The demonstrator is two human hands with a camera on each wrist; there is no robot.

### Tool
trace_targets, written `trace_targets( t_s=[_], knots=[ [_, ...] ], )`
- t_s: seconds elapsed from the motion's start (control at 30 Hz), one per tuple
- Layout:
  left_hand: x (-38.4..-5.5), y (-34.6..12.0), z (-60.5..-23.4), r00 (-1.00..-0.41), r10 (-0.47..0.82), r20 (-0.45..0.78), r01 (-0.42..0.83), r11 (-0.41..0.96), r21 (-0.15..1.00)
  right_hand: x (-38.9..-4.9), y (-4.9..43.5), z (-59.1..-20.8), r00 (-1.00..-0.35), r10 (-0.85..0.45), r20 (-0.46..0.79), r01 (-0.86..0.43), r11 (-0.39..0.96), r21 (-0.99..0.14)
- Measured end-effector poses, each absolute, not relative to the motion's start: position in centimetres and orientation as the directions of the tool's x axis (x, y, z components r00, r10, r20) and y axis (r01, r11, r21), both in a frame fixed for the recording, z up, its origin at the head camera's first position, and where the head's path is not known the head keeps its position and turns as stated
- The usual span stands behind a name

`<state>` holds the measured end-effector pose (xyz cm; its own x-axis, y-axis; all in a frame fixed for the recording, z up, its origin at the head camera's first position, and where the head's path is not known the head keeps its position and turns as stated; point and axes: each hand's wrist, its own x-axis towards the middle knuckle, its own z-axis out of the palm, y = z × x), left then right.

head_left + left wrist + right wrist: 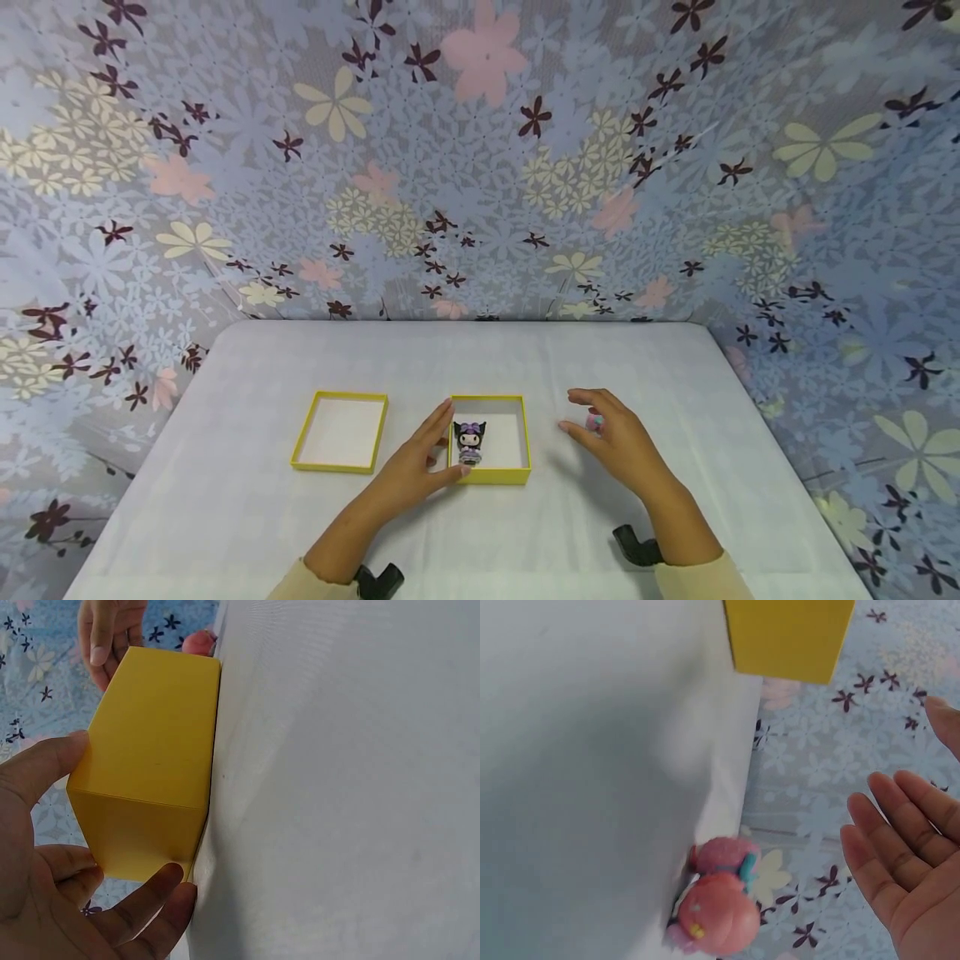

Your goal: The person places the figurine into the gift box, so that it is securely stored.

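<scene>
My left hand [408, 475] grips the open yellow box [495, 476] at its left end, thumb on the near wall by the corner, fingers along the left wall and up to the far corner; the spread between them is about as wide as that end. Just inside my grip, close to the left wall, is a dark-eared figure [469, 442]; I cannot tell whether it stands or lies. To the right of it the box's white floor runs to the far and right rims.

My right hand [626, 446] is wide open, thumb and fingers apart and holding nothing. A pink figure [720, 911] shows between thumb and fingers from above, partly covered; from the wrist it sits apart from my fingertips. A strip of white cloth [551, 500] separates this hand from the box's right wall.

Left of my left hand lies a shallow yellow-rimmed tray [341, 433], a narrow gap short of the box. The table's far edge is well beyond both hands, and its right edge is well out from my right hand.
</scene>
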<state>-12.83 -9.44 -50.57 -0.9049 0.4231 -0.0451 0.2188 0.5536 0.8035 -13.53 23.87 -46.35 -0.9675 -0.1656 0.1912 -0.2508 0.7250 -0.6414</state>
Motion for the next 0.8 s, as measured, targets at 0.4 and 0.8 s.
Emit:
trace_targets(
  t_s=[0.4, 0.8],
  knots=[
    [-12.9, -9.4, -50.5, -0.906, 0.421, -0.049, 0.215, 0.556, 0.803, -13.1, 26.3, -47.1, -0.977, -0.102, 0.188, -0.202, 0.734, -0.649],
    [-12.8, -9.5, -50.5, -0.902, 0.430, -0.046, 0.218, 0.545, 0.810, -12.8, 28.4, -48.1, -0.985, -0.072, 0.158, -0.158, 0.744, -0.649]
  ],
)
